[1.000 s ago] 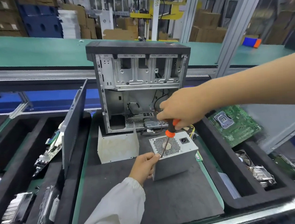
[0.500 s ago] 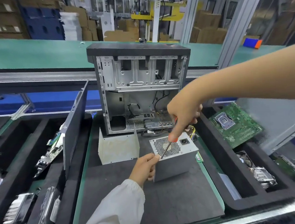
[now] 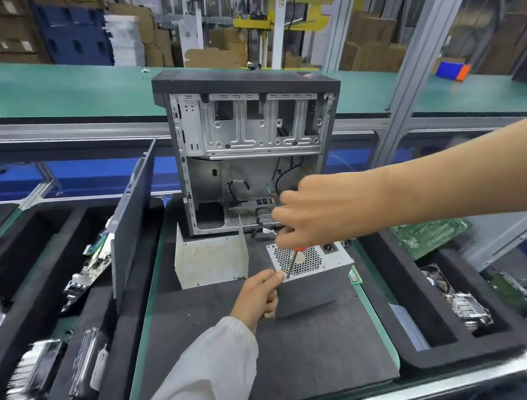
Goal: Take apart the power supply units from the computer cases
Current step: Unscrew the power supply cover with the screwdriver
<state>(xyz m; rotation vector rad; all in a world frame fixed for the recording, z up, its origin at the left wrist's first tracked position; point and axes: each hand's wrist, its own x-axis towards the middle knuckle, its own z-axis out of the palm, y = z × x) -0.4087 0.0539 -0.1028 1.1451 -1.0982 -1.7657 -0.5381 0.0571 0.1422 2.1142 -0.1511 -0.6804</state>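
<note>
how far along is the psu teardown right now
Done: the power supply unit is out of the computer case and sits on the mat. In hand: the left hand steadies its corner while the right hand works a screwdriver at the grille face. Left: its housing looks closed, not yet opened.

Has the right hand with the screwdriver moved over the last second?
Yes. The right hand has shifted right and slightly up against the power supply, while the screwdriver tip stays near its front-left corner.
</note>
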